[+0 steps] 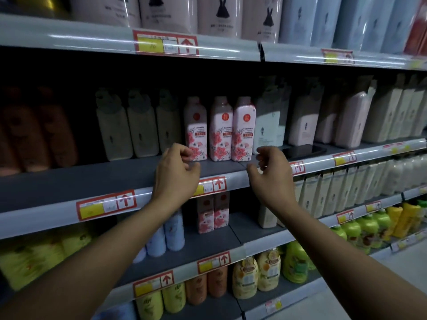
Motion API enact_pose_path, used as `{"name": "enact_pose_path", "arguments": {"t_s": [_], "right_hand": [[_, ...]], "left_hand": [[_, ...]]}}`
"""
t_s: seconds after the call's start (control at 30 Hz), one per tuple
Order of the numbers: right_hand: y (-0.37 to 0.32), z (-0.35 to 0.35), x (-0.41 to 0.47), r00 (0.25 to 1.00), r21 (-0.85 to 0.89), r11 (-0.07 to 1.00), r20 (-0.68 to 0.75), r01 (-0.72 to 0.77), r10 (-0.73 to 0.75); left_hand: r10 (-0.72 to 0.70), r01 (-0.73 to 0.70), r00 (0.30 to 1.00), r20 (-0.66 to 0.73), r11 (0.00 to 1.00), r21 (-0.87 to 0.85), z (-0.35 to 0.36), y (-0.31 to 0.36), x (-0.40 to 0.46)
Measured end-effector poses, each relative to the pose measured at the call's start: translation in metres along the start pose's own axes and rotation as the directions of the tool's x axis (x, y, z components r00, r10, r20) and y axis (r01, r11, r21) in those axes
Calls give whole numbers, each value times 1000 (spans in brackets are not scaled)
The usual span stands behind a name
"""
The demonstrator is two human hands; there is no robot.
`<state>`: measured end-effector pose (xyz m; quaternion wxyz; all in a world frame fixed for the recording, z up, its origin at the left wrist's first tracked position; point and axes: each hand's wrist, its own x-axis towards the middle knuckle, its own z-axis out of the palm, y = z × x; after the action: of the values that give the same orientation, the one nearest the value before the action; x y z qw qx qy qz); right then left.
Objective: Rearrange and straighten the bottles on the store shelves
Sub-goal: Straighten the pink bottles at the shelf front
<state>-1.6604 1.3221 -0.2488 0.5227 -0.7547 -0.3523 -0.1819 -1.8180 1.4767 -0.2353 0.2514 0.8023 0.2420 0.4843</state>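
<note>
Shelf front bare, both hands empty

Grey metal shelving fills the dim view, red-and-yellow price tags along its edges; pale floor at four o'clock.

Both hands up at the middle shelf, in front of three pink floral bottles, holding nothing.

Left hand sits at the shelf front, fingers loosely curled, fingertips just in front of the base of the leftmost pink bottle; contact not clear. Right hand hangs to the right of the trio, fingers loosely curled, apart from the bottles. The three pink bottles stand upright, side by side, labels forward. Beige bottles stand to their left, a pale white bottle just to their right. Red-and-yellow price tags run along the shelf edges. Yellow and orange bottles fill the lower shelves.
</note>
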Motion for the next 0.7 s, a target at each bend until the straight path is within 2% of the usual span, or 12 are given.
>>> {"name": "enact_pose_path", "arguments": {"t_s": [0.17,0.3,0.4,0.7], "right_hand": [[0,19,28,1000,-49,999,13,3,-3],[5,32,54,995,-87,993,65,-75,81],[10,40,71,988,-83,991,103,-103,111],[10,61,104,991,-57,994,91,-90,95]], "left_hand": [[-129,126,991,41,989,73,18,-23,45],[-228,218,968,110,971,96,30,-30,73],[-266,257,956,122,962,88,37,-30,90],[-308,306,947,85,951,42,54,-26,117]]}}
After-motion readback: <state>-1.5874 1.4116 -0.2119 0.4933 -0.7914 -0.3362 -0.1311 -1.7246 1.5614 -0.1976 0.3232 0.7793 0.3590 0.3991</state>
